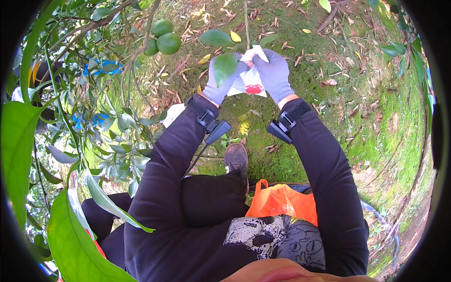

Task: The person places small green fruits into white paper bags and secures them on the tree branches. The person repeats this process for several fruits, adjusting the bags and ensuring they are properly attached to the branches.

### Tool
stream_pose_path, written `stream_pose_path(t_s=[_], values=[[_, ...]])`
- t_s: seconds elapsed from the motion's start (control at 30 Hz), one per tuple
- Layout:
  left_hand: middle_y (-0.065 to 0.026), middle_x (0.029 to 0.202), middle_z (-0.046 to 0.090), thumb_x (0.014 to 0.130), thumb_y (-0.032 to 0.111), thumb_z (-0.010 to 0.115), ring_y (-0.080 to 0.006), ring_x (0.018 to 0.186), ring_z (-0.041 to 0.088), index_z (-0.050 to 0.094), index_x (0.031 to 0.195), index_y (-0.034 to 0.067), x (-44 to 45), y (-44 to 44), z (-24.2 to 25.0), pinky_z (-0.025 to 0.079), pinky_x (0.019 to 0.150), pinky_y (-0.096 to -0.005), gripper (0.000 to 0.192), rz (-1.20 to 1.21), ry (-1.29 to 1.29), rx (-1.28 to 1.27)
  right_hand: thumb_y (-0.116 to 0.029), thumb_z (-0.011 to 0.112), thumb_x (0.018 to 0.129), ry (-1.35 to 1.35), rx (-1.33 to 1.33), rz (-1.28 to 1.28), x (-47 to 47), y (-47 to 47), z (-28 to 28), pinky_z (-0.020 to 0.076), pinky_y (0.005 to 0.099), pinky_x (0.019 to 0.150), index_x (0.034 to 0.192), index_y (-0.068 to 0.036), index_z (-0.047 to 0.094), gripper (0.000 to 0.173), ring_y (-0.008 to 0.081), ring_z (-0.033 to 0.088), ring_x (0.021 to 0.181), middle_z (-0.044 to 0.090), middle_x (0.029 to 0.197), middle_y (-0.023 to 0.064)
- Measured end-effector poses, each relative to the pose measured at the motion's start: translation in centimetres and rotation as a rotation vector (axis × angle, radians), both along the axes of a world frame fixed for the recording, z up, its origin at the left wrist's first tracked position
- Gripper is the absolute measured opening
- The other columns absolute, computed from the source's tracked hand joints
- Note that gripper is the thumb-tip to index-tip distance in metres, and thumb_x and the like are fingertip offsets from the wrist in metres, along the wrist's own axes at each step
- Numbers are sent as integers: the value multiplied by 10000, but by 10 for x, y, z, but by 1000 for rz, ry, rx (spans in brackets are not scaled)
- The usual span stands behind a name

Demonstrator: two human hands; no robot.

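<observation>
My left hand point(213, 85) and my right hand point(276, 75), both in light grey knit gloves, meet in front of me on a white paper bag point(245, 80) with a red print near its lower edge. Fingers of both hands pinch the bag's upper part, where a white flap sticks up by the right thumb. A thin twig point(246, 24) runs down to the pinched spot. Whether the bag encloses anything is hidden. One green leaf point(225, 68) covers part of my left hand. Green citrus fruits point(168, 43) hang in a cluster to the upper left.
Leafy branches point(119, 123) crowd the left side, with large leaves point(77, 243) close to the camera. An orange bag point(282, 201) lies by my lap. White paper point(173, 114) shows beneath my left forearm. Mossy ground point(338, 116) is strewn with dry leaves.
</observation>
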State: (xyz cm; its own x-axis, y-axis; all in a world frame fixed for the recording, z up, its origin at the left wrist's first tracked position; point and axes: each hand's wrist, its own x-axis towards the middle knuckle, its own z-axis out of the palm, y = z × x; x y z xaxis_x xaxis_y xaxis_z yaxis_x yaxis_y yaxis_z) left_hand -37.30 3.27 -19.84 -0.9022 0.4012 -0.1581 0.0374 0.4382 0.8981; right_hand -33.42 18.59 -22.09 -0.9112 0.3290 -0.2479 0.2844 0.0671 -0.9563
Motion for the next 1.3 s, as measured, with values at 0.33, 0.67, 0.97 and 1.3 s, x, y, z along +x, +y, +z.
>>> stream_pose_path(t_s=[0.33, 0.67, 0.97, 1.3], values=[[-52, 897, 687, 816, 146, 680, -85, 793, 614, 662, 1057, -28, -8, -19, -26, 489, 724, -236, 297, -7, 79, 120, -255, 585, 847, -44, 37, 12, -5, -5, -15, 500, 355, 784, 1049, -52, 659, 295, 270, 670, 863, 691, 928, 147], [-56, 954, 693, 826, 177, 703, -94, 826, 617, 670, 1051, -1, 1, -15, -24, 493, 747, -257, 289, 76, -64, 275, -220, 548, 847, 31, -119, 148, -6, 7, -20, 479, 333, 781, 1077, -36, 624, 304, 241, 645, 843, 677, 916, 124], [-82, 920, 686, 824, 252, 698, -191, 804, 642, 683, 1004, 38, 0, -11, -10, 501, 780, -325, 280, -84, 707, -389, -196, 550, 849, 34, -88, 187, -7, 9, -16, 486, 315, 781, 1116, -30, 610, 320, 212, 652, 837, 680, 946, 113], [-61, 913, 681, 836, 227, 673, -127, 780, 636, 670, 1037, 8, -1, -13, -16, 505, 672, -277, 297, 131, -220, 406, -141, 557, 846, 19, -237, 202, -4, 12, -1, 498, 276, 778, 1185, 22, 568, 377, 170, 647, 863, 675, 992, 100]])
